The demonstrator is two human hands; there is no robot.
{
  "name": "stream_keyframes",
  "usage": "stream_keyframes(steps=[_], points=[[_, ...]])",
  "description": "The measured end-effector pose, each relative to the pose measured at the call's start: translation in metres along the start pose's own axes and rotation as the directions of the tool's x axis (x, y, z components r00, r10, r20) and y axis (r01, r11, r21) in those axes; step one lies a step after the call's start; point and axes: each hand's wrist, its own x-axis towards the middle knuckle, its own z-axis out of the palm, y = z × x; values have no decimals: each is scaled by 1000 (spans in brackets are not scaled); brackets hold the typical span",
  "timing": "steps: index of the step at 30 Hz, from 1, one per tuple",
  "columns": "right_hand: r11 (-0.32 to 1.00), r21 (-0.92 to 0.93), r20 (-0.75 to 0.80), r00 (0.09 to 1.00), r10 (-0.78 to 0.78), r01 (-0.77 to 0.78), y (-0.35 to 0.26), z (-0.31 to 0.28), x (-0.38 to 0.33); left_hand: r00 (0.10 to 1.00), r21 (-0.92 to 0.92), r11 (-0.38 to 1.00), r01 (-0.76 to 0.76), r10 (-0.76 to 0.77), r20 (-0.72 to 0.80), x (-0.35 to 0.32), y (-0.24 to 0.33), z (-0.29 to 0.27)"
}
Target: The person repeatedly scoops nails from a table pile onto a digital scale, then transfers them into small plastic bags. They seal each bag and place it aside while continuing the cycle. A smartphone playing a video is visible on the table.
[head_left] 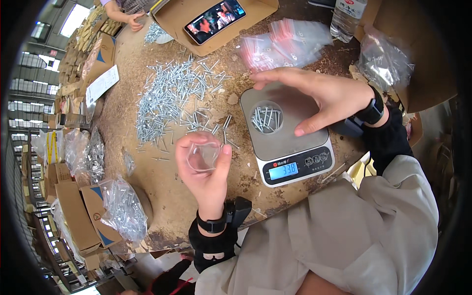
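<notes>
My left hand (202,169) is closed around a small clear plastic cup (201,156), with no screws visible in it. To its right stands a digital kitchen scale (309,140) with a metal top and a lit blue display. A round clear dish (282,110) rests on the scale and holds several silver screws (266,120). Over the far right part of the scale my right hand (319,96) is spread, fingers outstretched and thumb beside the dish, holding nothing. A large loose pile of silver screws (169,98) covers the table beyond my left hand.
Clear zip bags with pink edges (285,44) lie behind the scale. A phone (215,20) leans in a cardboard box (260,10). A water bottle (347,19) stands far right. Bagged hardware (125,209) sits at the table's left edge. Another person's hand (136,21) is at far left.
</notes>
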Motion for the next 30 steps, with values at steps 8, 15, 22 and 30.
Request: stream_keyframes(steps=[8, 15, 22, 30], points=[[927, -348, -218, 974, 65, -140, -14, 44, 6, 969, 701, 673, -237, 110, 222, -2, 6, 8], [990, -143, -205, 978, -31, 1, -32, 54, 13, 932, 657, 734, -173, -93, 350, -8, 8, 9], [978, -113, -210, 958, -196, 176, -50, 47, 7, 908, 526, 820, -227, -17, 418, -18, 0, 25], [896, -427, -69, 984, -164, 120, -63, 54, 3, 869, -71, 980, 183, -128, 478, -38, -2, 42]])
